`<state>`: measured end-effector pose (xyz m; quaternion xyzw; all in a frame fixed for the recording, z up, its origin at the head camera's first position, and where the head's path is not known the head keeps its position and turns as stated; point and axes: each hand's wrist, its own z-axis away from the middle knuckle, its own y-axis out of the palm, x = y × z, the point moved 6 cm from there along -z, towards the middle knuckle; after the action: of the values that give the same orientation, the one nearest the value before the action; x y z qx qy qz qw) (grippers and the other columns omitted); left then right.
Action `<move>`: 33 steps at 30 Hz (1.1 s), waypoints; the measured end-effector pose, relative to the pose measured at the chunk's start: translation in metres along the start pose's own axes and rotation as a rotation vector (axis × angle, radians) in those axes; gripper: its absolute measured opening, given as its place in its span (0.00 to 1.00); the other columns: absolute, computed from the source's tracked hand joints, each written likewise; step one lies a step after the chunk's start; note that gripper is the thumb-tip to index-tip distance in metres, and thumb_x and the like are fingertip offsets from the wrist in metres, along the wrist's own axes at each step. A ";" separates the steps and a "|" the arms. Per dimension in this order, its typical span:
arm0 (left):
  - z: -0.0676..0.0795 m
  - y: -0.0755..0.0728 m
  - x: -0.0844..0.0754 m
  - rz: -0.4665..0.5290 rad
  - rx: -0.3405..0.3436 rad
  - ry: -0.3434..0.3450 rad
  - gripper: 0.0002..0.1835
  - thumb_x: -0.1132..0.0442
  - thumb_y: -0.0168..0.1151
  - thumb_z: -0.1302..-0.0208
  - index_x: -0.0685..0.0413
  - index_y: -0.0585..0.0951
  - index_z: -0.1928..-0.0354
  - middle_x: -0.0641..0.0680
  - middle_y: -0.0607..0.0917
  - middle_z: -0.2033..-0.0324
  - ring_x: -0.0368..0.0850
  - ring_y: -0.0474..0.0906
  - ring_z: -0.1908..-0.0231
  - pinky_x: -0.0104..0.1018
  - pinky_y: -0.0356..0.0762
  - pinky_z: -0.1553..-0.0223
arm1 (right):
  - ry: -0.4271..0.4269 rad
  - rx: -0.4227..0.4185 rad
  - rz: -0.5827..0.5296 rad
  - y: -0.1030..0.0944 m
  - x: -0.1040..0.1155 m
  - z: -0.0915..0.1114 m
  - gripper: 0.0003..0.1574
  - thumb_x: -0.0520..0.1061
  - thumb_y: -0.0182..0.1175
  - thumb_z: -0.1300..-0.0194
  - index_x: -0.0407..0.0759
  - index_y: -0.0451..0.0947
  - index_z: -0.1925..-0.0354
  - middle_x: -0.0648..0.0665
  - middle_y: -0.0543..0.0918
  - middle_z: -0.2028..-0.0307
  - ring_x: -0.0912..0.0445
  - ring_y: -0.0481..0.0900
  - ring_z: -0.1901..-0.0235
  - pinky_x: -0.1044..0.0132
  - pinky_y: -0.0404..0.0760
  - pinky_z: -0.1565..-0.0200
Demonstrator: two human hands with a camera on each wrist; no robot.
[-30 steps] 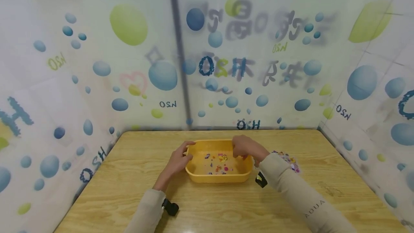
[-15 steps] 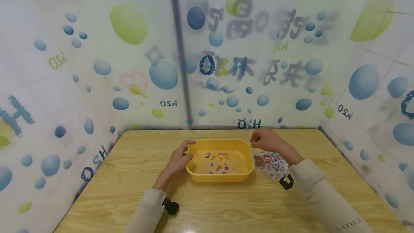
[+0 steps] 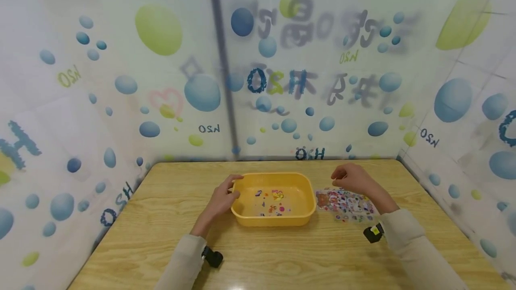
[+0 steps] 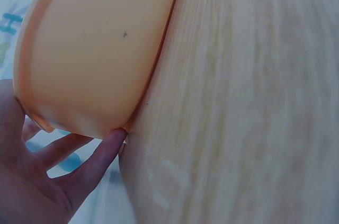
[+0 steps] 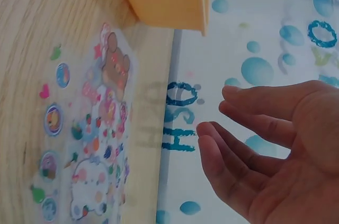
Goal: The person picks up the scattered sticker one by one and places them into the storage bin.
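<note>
A yellow plastic tray (image 3: 274, 222) sits on the table, with several small colourful stickers (image 3: 278, 195) scattered on its floor. My left hand (image 3: 221, 197) grips the tray's left end; in the left wrist view its fingers (image 4: 98, 163) lie against the outer wall and reach the rim. Over a clear sheet of cartoon stickers (image 3: 350, 205), right of the tray, hovers my right hand (image 3: 354, 179). Its fingers are loosely bent with a gap to the thumb, and nothing shows between them in the right wrist view. Bear and bunny stickers show on the sheet (image 5: 90, 181).
The wooden table (image 3: 258, 254) ends at a back edge just beyond the tray. Behind it and along both sides hangs a white curtain (image 3: 282, 115) with blue and green bubble prints. A black wrist camera (image 3: 373, 232) sits at the right cuff.
My right hand has come out of the tray and moved right, over the sticker sheet, which is now more exposed. The left hand has kept its place on the tray.
</note>
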<state>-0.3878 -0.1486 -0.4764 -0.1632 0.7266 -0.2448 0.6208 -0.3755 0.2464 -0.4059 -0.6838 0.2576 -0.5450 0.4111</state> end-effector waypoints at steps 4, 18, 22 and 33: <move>0.000 0.000 -0.001 0.001 0.000 0.005 0.27 0.67 0.56 0.32 0.44 0.75 0.32 0.66 0.81 0.36 0.58 0.83 0.48 0.49 0.84 0.51 | 0.026 -0.019 -0.046 -0.001 -0.013 0.008 0.17 0.41 0.64 0.32 0.30 0.82 0.50 0.35 0.86 0.57 0.48 0.84 0.63 0.56 0.87 0.62; -0.002 0.001 0.000 0.001 0.007 0.012 0.27 0.67 0.56 0.32 0.43 0.75 0.32 0.65 0.79 0.35 0.58 0.83 0.48 0.49 0.84 0.52 | 0.061 -0.069 -0.071 -0.001 -0.057 0.040 0.25 0.41 0.63 0.30 0.25 0.78 0.42 0.23 0.82 0.47 0.34 0.84 0.52 0.48 0.87 0.58; -0.002 -0.001 0.000 -0.004 0.000 0.012 0.27 0.67 0.56 0.32 0.44 0.75 0.32 0.65 0.80 0.35 0.57 0.83 0.50 0.47 0.84 0.54 | 0.090 -0.086 -0.066 0.000 -0.065 0.045 0.26 0.43 0.65 0.31 0.26 0.79 0.42 0.24 0.81 0.44 0.31 0.82 0.48 0.44 0.86 0.53; 0.000 -0.001 -0.001 -0.007 -0.004 0.026 0.26 0.67 0.57 0.32 0.45 0.75 0.32 0.66 0.82 0.38 0.55 0.84 0.53 0.45 0.84 0.56 | 0.228 -0.069 0.008 0.011 -0.093 0.043 0.25 0.44 0.64 0.32 0.28 0.80 0.43 0.22 0.78 0.41 0.28 0.76 0.43 0.34 0.77 0.44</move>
<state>-0.3882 -0.1490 -0.4753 -0.1638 0.7345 -0.2476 0.6103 -0.3589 0.3266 -0.4679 -0.6301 0.3240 -0.6083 0.3578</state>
